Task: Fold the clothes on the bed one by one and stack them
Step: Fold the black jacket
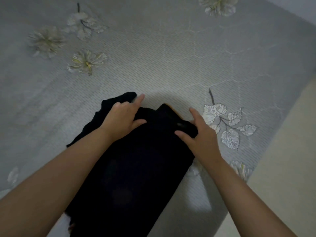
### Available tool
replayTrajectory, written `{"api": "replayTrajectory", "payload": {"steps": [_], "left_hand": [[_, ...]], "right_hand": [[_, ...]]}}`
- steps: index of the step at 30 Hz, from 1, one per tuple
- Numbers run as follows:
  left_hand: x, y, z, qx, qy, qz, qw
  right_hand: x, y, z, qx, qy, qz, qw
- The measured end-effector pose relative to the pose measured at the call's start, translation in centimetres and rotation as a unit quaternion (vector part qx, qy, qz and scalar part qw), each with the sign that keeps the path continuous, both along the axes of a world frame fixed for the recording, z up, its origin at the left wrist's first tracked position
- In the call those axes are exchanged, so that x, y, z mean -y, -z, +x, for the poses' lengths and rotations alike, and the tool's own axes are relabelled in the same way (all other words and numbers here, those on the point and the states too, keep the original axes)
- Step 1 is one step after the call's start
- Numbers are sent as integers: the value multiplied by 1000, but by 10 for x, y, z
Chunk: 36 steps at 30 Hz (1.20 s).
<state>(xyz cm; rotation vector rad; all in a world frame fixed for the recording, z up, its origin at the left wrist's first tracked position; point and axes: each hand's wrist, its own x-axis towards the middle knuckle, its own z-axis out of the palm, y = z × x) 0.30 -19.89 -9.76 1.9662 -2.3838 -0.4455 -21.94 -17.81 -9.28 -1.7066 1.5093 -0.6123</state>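
Grey bedsheet [162, 65] with printed flowers and leaves, spread under everything; pale floor [282, 168] past its right edge. Left hand [122, 117] lying on the far left part of a dark garment [136, 168], forefinger stretched out toward the sheet, other fingers curled into the bunched cloth there, thumb flat on the fabric. Right hand [199, 132] at the garment's far right corner, thumb on top, fingers reaching over the edge, gripping the cloth. Garment stretched lengthwise from both hands back toward the body, between the two forearms, rumpled along its left side. Leaf print [229, 124] just right of the right hand.
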Motion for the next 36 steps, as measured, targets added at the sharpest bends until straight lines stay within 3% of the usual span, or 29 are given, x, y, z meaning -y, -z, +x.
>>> {"api": "replayTrajectory", "payload": {"steps": [5,9,11,14,17,20,23,25,28,32,36], "left_hand": [[-103,-39,44,5,1,0,1000],[-187,-29,84,56,-7,10,998],[-223,-14,99,81,-66,81,991],[-282,16,120,127,-94,109,981],[-326,42,135,26,-175,96,980],[-335,49,132,-112,-276,58,953],[-317,47,123,-198,-362,3,911],[-297,44,121,-213,-368,-28,905],[-259,47,125,-185,-393,-3,901],[-213,43,119,-152,-420,70,892],[-184,34,101,-214,-435,121,866]], "right_hand": [[-91,-30,33,35,-96,-44,994],[-180,-15,67,-45,-186,-163,968],[-226,6,80,-95,-224,-183,953],[-285,43,82,-123,-316,-187,922],[-306,54,65,-82,-345,-169,920],[-295,34,53,-28,-237,-117,964],[-266,17,56,-89,-27,-15,996],[-250,16,64,-105,100,121,982],[-234,18,92,-69,193,253,945],[-226,27,129,-95,251,284,920],[-215,34,136,-61,275,276,919]]}}
